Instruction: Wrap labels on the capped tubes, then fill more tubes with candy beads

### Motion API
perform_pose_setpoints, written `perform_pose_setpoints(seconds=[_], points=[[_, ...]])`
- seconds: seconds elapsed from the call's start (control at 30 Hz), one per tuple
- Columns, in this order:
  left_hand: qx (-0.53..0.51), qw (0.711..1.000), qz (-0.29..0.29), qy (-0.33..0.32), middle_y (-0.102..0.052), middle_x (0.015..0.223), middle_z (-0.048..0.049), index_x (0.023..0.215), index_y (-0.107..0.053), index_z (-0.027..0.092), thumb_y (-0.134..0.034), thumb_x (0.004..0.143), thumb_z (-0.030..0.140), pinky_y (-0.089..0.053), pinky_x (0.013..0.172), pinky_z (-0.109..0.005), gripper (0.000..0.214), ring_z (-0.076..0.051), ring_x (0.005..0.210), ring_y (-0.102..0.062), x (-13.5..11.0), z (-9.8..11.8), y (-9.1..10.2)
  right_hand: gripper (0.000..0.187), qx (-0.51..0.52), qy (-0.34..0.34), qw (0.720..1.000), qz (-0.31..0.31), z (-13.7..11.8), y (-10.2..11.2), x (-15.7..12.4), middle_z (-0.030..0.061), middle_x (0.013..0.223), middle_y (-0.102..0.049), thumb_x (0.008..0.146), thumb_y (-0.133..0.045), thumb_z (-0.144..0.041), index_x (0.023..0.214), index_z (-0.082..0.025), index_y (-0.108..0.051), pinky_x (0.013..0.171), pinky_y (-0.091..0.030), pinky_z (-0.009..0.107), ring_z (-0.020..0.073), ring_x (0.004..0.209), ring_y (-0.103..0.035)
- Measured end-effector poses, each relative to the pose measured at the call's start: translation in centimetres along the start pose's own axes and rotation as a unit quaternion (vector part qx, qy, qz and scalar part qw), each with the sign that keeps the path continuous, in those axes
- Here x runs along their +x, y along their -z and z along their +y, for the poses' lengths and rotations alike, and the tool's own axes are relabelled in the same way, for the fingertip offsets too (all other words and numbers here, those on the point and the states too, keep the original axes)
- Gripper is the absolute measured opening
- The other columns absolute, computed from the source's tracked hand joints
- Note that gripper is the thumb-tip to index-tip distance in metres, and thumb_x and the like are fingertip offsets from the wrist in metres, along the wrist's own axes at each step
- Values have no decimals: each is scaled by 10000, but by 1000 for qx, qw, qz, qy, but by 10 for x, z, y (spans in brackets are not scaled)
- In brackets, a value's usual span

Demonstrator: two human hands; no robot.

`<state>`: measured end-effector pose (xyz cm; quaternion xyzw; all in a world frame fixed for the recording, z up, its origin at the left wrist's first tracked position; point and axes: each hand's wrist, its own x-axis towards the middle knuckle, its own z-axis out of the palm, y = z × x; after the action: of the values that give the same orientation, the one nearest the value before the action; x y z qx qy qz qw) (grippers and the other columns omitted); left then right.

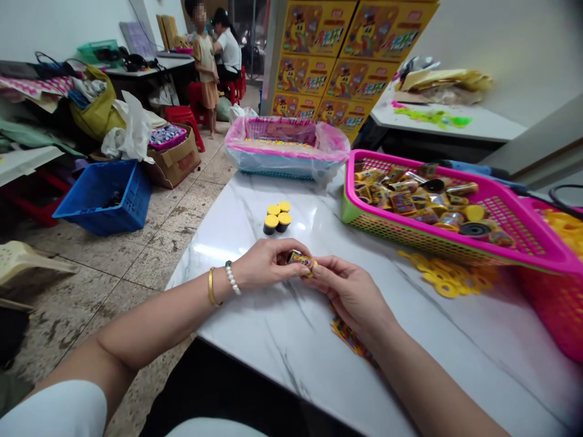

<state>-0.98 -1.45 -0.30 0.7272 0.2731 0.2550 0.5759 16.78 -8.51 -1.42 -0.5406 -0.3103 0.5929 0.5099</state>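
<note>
Both hands meet over the white marble table (282, 340). My left hand (264, 264) and my right hand (348, 291) pinch one small can with a colourful printed wrapper (299, 259) between their fingertips. The left wrist wears a gold bangle and a pearl bracelet. Three finished small black cans with yellow lids (277, 216) stand together further out on the table. Printed label sheets (348, 337) lie partly hidden under my right forearm.
A pink basket (523, 243) of wrapped cans and lids sits at right, loose yellow lids (449, 279) beside it. A plastic-lined pink-and-blue basket (286, 149) stands at the far edge. Blue crate (107, 194) on the floor left; yellow cartons (346, 54) behind; two people stand far back.
</note>
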Motion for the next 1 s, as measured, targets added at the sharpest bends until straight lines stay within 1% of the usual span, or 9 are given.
perform_pose_setpoints(seconds=[0.1, 0.23, 0.3, 0.4, 0.47, 0.67, 0.8, 0.87, 1.0], points=[[-56, 997, -13, 48, -630, 785, -18, 1026, -646, 149, -630, 864, 389, -415, 540, -204, 291, -82, 583, -544, 1, 3, 1, 361, -54, 48, 997, -4, 1, 5, -3, 59, 855, -769, 660, -867, -427, 891, -179, -741, 784, -610, 320, 173, 761, -724], [-134, 981, -16, 138, -567, 570, 27, 808, -578, 139, -642, 844, 530, -359, 415, -178, 398, -57, 411, -490, 3, 2, 1, 432, -100, 73, 990, -61, 0, 10, -4, 56, 983, -748, 716, -834, -392, 1100, -225, -728, 780, -609, 350, 175, 775, -719], [-185, 967, -50, 168, -585, 545, 21, 777, -540, 149, -633, 830, 600, -311, 364, -168, 464, -55, 365, -481, 4, 1, -1, 360, -109, 124, 984, -71, 2, 12, -3, 47, 1042, -724, 708, -845, -346, 1049, -262, -764, 784, -607, 334, 179, 838, -709], [-275, 936, -104, 192, -607, 519, 13, 824, -544, 154, -605, 850, 619, -297, 330, -166, 469, -69, 332, -491, 4, 1, -3, 147, -87, 207, 973, -54, 6, 12, -4, 35, 934, -697, 703, -853, -301, 838, -271, -804, 702, -625, 304, 182, 829, -693], [-309, 922, -120, 200, -617, 515, 13, 854, -565, 149, -614, 867, 581, -311, 327, -168, 435, -71, 321, -494, 4, 1, -3, 90, -60, 227, 971, -50, 9, 11, -5, 23, 883, -675, 729, -836, -282, 812, -288, -802, 634, -634, 294, 172, 777, -691], [-278, 925, -98, 238, -559, 418, 22, 724, -579, 130, -526, 910, 611, -232, 275, -175, 518, -59, 247, -412, 4, 1, -6, 221, -150, 272, 948, -72, 8, 4, -17, 50, 1112, -641, 772, -793, -191, 961, -305, -799, 688, -660, 306, 182, 880, -704], [-308, 920, -118, 211, -575, 433, 33, 740, -559, 152, -592, 885, 581, -235, 282, -169, 454, -58, 250, -408, 2, -1, -7, 211, -112, 278, 952, -69, 7, 2, -20, 20, 1112, -623, 802, -758, -159, 921, -329, -793, 614, -672, 321, 136, 722, -713], [-297, 925, -115, 207, -560, 422, 42, 730, -564, 150, -636, 839, 606, -229, 284, -170, 474, -55, 252, -402, 1, -3, -8, 222, -136, 278, 948, -76, 6, 5, -18, 20, 1119, -622, 819, -741, -165, 953, -336, -787, 599, -667, 315, 119, 675, -702], [-262, 932, -96, 229, -538, 409, 43, 670, -552, 149, -634, 742, 731, -239, 289, -185, 592, -54, 255, -388, 0, -7, -10, 233, -278, 343, 895, -69, 7, 7, -19, 38, 1057, -641, 798, -755, -140, 948, -314, -795, 644, -633, 271, 145, 775, -702]])
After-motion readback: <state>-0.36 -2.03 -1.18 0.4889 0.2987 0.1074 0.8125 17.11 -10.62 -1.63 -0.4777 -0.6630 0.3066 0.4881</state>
